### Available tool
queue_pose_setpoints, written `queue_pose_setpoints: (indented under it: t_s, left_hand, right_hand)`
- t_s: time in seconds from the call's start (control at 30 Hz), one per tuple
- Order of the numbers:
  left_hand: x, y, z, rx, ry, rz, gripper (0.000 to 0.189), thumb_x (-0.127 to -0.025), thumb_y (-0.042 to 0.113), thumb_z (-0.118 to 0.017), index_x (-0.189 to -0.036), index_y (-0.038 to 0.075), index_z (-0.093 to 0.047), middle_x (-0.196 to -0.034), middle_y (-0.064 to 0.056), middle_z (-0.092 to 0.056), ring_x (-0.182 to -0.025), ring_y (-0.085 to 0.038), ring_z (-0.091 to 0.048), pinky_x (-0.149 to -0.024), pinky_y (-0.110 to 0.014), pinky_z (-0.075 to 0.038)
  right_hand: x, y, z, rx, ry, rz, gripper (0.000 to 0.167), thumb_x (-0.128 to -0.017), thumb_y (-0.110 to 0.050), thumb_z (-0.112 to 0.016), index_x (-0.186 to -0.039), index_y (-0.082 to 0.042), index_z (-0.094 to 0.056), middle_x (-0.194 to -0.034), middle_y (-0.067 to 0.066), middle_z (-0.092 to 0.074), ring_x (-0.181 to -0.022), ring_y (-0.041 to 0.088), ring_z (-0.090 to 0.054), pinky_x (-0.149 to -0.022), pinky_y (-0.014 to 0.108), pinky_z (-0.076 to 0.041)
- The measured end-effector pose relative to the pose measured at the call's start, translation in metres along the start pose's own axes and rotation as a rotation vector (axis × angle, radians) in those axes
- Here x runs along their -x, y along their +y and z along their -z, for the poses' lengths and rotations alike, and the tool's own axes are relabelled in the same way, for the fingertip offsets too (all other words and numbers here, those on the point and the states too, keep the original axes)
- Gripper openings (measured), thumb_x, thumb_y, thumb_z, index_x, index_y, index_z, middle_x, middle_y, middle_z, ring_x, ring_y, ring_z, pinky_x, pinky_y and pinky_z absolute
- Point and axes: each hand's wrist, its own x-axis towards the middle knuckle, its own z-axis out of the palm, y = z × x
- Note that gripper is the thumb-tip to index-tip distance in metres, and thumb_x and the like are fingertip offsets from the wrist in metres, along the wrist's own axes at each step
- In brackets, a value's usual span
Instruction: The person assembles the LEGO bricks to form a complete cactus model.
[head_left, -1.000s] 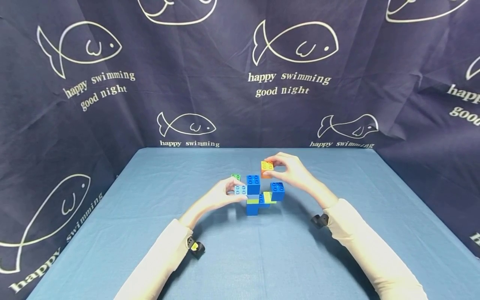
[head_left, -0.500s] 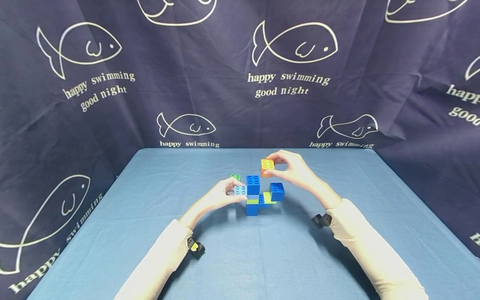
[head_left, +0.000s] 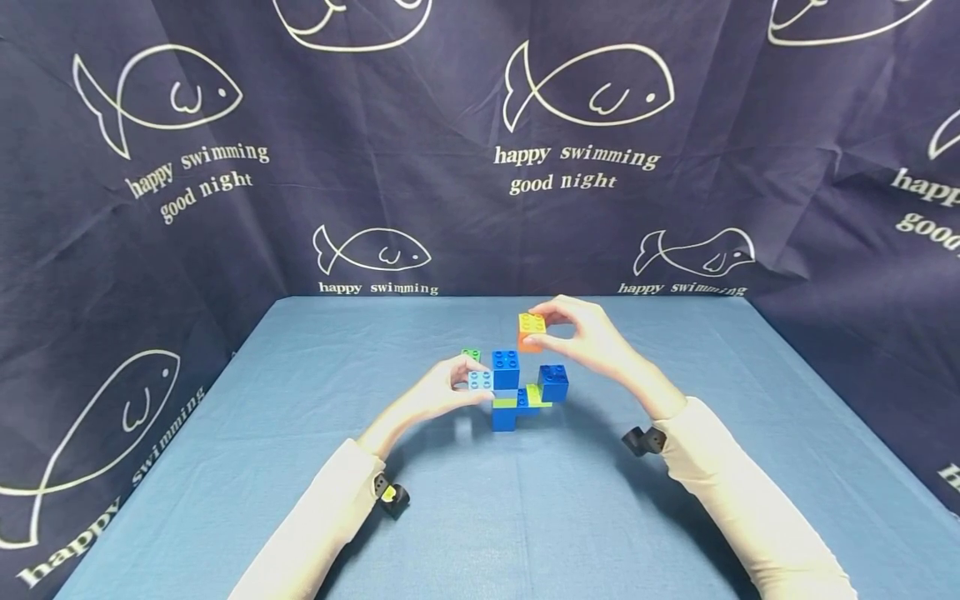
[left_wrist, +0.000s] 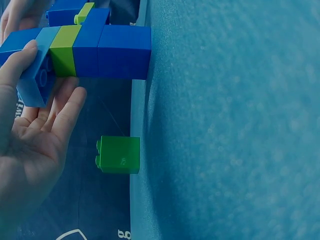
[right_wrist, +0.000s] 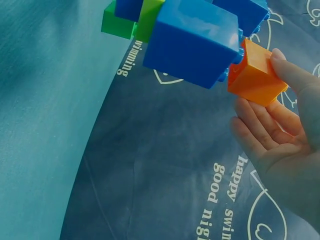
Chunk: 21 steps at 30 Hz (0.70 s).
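Observation:
A stack of toy building blocks stands upright mid-table, made of blue, light blue and lime pieces. My left hand holds it by the light blue block that juts out to the left, with the thumb laid across it in the left wrist view. An arm of blocks reaches right from the stack and ends in a raised blue block. Between thumb and fingers of my right hand is an orange block, held in the air above and behind the stack, studs up. The stack's far side is hidden.
A loose green block rests on the blue tablecloth behind my left hand, partly hidden in the head view. Dark fabric with fish drawings and lettering hangs at the back and both sides.
My right hand has risen slightly with the orange block, which ends a little farther back and to the left. The left hand and the stack have stayed in place.

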Motion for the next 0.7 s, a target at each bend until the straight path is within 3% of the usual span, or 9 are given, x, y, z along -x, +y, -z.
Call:
queue_pose_setpoints:
  t_s: [0.7]
  left_hand:
    - [0.000,0.002,0.001,-0.019,-0.003,0.005,0.031,-0.084,0.009,-0.069,-0.112,-0.001,-0.058,-0.102,-0.013,-0.064,-0.089,-0.007,-0.058,-0.088,-0.033,-0.050]
  right_hand:
    - [-0.003,-0.012,-0.003,-0.033,0.016,0.039,0.033,-0.079,-0.021,-0.076,-0.108,-0.010,-0.065,-0.101,0.003,-0.067,-0.092,0.017,-0.064,-0.087,0.039,-0.052]
